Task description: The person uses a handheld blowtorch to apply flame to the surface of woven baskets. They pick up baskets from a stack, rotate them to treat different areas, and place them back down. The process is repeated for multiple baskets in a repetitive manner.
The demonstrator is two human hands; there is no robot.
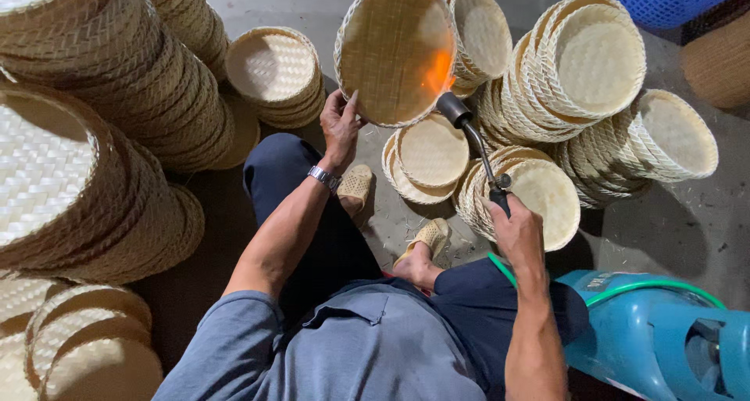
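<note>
My left hand (341, 126) grips the rim of a round woven bamboo tray (396, 52), fingers curled on its lower left edge, holding it up on its side so the inside faces me. My right hand (516, 228) is closed tight around the handle of a gas torch (472, 139), nozzle up at the tray's lower right rim. An orange flame (439, 73) licks across the weave there. Green hose (625, 290) runs beside my right forearm over a blue gas cylinder (656, 338). Stacks of finished trays (582, 61) surround me, a tall stack (86, 135) on my left. Between my knees, more trays (430, 155) lie on the concrete floor (687, 221).
</note>
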